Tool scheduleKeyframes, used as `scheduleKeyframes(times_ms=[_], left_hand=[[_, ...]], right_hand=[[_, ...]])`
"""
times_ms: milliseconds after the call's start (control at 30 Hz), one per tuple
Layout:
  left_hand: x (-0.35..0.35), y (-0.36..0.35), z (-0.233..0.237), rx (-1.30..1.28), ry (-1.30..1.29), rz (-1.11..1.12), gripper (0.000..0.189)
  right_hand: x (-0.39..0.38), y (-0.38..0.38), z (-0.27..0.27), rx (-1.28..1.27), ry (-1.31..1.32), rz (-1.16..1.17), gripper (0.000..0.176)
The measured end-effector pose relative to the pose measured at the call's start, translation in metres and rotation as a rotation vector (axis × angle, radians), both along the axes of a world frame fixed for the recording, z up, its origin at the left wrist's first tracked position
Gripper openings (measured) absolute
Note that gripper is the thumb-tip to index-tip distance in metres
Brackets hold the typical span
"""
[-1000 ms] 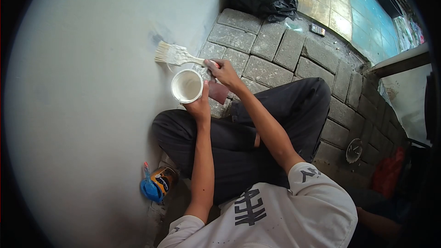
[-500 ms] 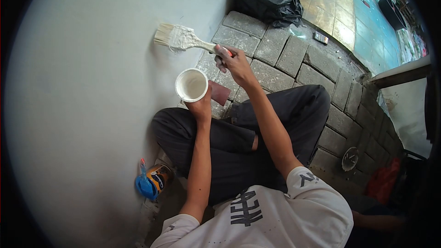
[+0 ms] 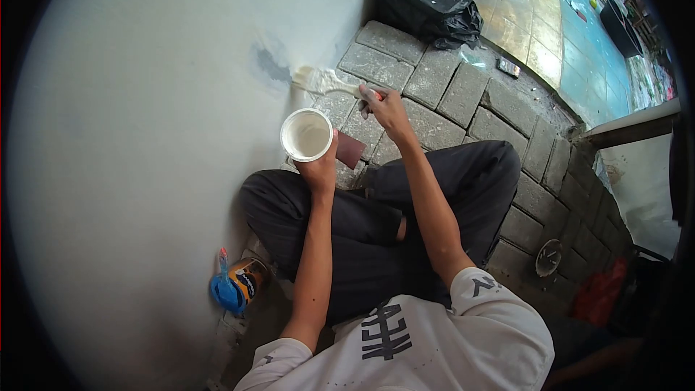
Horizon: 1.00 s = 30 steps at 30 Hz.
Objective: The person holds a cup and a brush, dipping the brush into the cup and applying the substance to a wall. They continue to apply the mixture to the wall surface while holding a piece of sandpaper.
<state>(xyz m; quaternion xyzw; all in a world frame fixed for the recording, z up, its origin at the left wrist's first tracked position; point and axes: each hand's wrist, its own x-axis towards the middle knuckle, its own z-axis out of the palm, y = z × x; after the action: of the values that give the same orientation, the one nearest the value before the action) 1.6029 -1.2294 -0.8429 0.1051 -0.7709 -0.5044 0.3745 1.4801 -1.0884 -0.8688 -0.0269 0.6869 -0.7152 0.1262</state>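
My left hand (image 3: 317,169) is wrapped round a white plastic cup (image 3: 287,146) with whitish paint inside. Between the thumb and fingers of my right hand (image 3: 385,110) is the handle of a paintbrush (image 3: 327,83), its head coated in thick white paint. The bristle tips are right at the pale wall (image 3: 159,137), low down beside a darker grey patch (image 3: 271,63). A reddish-brown piece of sandpaper (image 3: 350,150) shows just right of the cup, partly hidden by my left hand.
A blue-and-orange can (image 3: 239,286) with a brush on top stands by the wall at lower left. A black plastic bag (image 3: 427,3) lies at the back on grey paving bricks (image 3: 463,87). A round metal dish (image 3: 548,257) sits at right.
My right hand has moved the paintbrush down and to the right, and the grey patch on the wall now shows. My left hand keeps the cup almost in place.
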Motion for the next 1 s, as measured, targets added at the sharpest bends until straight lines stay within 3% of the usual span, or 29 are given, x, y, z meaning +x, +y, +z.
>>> scheduleKeyframes(times_ms=[67, 167, 267, 400, 467, 667, 733, 867, 1000], left_hand=[[-0.002, -0.001, -0.001, 0.023, 0.021, 0.001, 0.038], [-0.001, -0.005, -0.011, 0.041, 0.029, -0.012, 0.038], [-0.002, -0.003, -0.009, 0.029, 0.026, -0.025, 0.038], [-0.001, -0.002, -0.002, 0.028, 0.020, -0.027, 0.037], [0.001, -0.001, 0.000, 0.053, 0.015, -0.032, 0.037], [-0.001, 0.000, -0.003, 0.030, 0.006, -0.018, 0.035], [0.001, 0.001, -0.003, 0.041, 0.007, -0.030, 0.036], [-0.002, 0.000, 0.000, -0.013, 0.003, -0.005, 0.037], [-0.003, -0.001, -0.005, -0.029, 0.029, -0.020, 0.040]], right_hand=[[0.007, -0.002, 0.037, -0.237, 0.034, 0.025, 0.041], [0.010, -0.008, 0.051, -0.326, 0.054, 0.075, 0.042], [0.010, -0.018, 0.031, -0.384, 0.057, 0.093, 0.042], [0.008, -0.027, -0.047, -0.306, -0.035, 0.057, 0.040], [0.010, -0.021, -0.066, -0.135, -0.069, 0.013, 0.039], [0.000, -0.011, -0.038, -0.029, -0.032, -0.098, 0.037], [-0.001, -0.008, -0.039, 0.392, 0.094, -0.118, 0.036], [0.009, -0.017, -0.036, 0.227, 0.050, -0.160, 0.035], [0.007, -0.021, 0.016, -0.046, 0.149, -0.070, 0.035]])
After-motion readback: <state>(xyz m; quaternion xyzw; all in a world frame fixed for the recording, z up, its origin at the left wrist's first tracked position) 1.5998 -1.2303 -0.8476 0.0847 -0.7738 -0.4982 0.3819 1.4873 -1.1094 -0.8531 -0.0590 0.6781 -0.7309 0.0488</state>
